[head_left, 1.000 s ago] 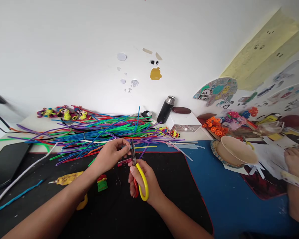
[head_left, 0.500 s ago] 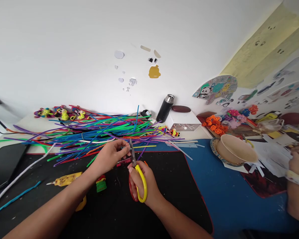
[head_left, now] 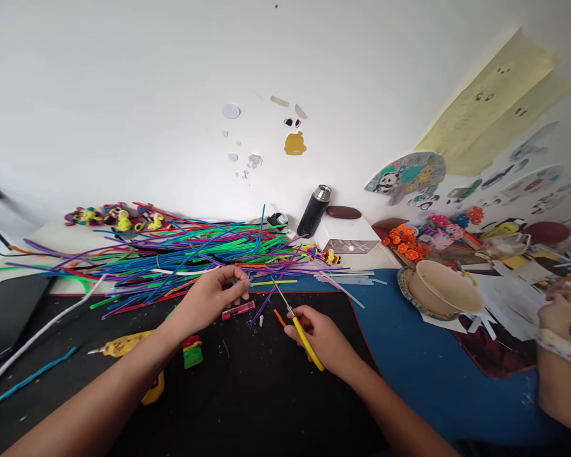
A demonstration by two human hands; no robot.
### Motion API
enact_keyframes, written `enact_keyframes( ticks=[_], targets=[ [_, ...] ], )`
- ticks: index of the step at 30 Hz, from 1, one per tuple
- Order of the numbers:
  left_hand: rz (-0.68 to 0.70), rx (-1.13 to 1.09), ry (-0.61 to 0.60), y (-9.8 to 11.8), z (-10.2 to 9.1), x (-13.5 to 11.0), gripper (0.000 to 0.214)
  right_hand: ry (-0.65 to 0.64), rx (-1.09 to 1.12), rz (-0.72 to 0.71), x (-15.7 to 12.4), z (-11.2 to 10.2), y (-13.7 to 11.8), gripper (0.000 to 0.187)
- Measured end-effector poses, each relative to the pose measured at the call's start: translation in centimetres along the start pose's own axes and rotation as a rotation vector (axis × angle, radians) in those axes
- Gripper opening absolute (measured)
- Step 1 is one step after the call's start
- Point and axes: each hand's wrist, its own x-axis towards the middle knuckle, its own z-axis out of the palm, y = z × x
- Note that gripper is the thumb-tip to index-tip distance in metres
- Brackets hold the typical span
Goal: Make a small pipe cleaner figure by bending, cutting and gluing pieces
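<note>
While the right hand (head_left: 318, 336) grips yellow-handled scissors (head_left: 307, 342) over the black mat (head_left: 266, 393), apart from the left hand (head_left: 212, 295), pinched with contents unclear, it's probably a snipping step, and a cut needs blades at that pinch.

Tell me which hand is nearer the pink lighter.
Left. The left hand is close beside the pink lighter, just to its left and slightly beyond; the right hand, holding the scissors, is farther off to its right.

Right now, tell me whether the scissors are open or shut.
The scissors look shut: their blades show as one narrow line.
</note>
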Motion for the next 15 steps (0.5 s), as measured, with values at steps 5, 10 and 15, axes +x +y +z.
enact_keyframes(
  ticks=[5,10,15],
  targets=[
    [-0.006,-0.032,-0.015,-0.7,0.2,-0.1,0.044,0.017,-0.746,-0.077,-0.8,-4.5,-1.1,0.036],
    [-0.002,-0.040,-0.036,-0.9,0.3,0.0,0.042,-0.123,-0.961,-0.072,-1.2,-6.2,-2.1,0.032],
    [-0.018,-0.088,-0.078,-0.2,0.8,-0.2,0.042,-0.031,-0.576,-0.214,-1.0,-3.8,-3.7,0.024]
  ],
)
